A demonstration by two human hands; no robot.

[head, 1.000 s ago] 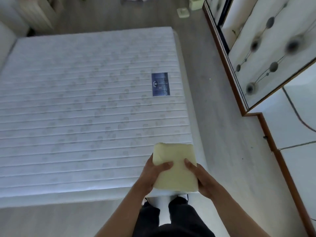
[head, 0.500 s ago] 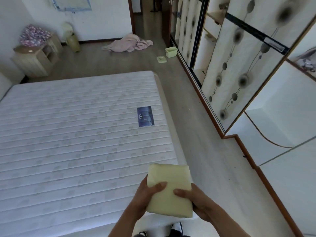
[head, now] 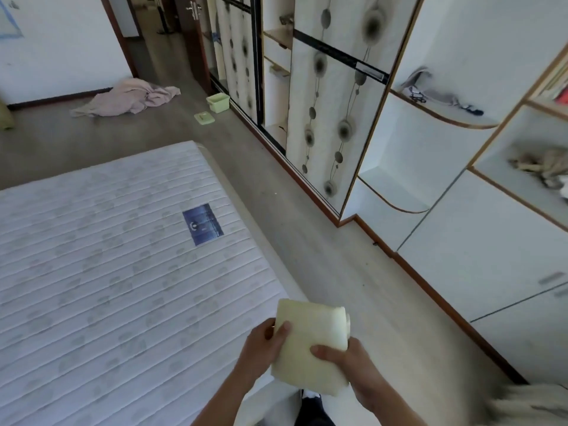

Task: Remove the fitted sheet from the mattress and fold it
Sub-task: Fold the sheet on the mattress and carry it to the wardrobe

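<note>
The pale yellow fitted sheet (head: pixel 310 342) is folded into a thick compact rectangle. I hold it in front of me over the near right corner of the bare quilted mattress (head: pixel 107 272). My left hand (head: pixel 262 345) grips its left edge with the thumb on top. My right hand (head: pixel 347 362) grips its right side, thumb across the top face. The mattress is white with a dark blue label (head: pixel 203 224) near its right edge.
A wardrobe with patterned sliding doors (head: pixel 335 96) and open white shelves (head: pixel 445 118) lines the right wall. A pinkish cloth heap (head: pixel 126 98), a green tub (head: pixel 218 103) and a green lid (head: pixel 204 118) lie on the floor beyond the bed. A doorway (head: pixel 153 23) opens at the back.
The view has swung up and to the right, bringing the wardrobe and doorway into sight. Both hands keep hold of the folded sheet, which has shifted right, off the mattress corner.
</note>
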